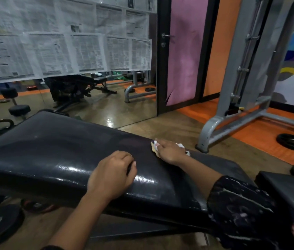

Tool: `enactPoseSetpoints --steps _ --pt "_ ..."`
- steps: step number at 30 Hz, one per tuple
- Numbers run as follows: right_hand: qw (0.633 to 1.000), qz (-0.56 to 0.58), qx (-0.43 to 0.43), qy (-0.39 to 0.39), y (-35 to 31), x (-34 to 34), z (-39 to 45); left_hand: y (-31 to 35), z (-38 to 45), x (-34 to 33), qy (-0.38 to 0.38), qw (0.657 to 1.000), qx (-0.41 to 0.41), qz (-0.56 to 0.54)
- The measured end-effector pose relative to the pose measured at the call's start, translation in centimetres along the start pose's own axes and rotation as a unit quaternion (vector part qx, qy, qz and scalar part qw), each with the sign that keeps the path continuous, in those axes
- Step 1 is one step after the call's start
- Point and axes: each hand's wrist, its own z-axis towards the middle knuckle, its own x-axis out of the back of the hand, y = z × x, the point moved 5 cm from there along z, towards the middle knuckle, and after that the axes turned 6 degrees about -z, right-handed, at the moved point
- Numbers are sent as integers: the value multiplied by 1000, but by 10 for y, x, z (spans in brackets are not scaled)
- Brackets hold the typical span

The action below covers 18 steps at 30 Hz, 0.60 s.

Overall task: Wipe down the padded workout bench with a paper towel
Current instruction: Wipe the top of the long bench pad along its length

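Your right hand (169, 153) reaches out, arm extended, palm down on the far right edge of the bench (61, 150), its grip pressing a crumpled towel (155, 147) flat against the black pad. Your left hand (112, 175) rests on the near edge, fingers curled loosely over it, holding nothing, forearm angled up from below.

Right hand (169, 152) hides most of the paper towel (155, 145) (newspaper print blurred).
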Motion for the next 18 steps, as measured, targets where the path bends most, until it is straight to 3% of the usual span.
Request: enactPoseSetpoints --steps 4,8,10,14,18 --pt "992 -29 121 21 -44 -6 -37 -1 -1 -2 -20 1000 4 18" --pt "970 -8 239 47 -12 0 -84 -1 -3 -2 -15 1000 -7 18" --pt "975 0 215 60 21 4 -74 0 -3 -3 -15 1000 -8 20" --pt "1000 -15 25 5 37 0 -22 5 -15 -11 -27 999 -6 46" --pt "999 -29 46 2 -16 -3 -24 11 -30 -16 -60 994 -2 97"
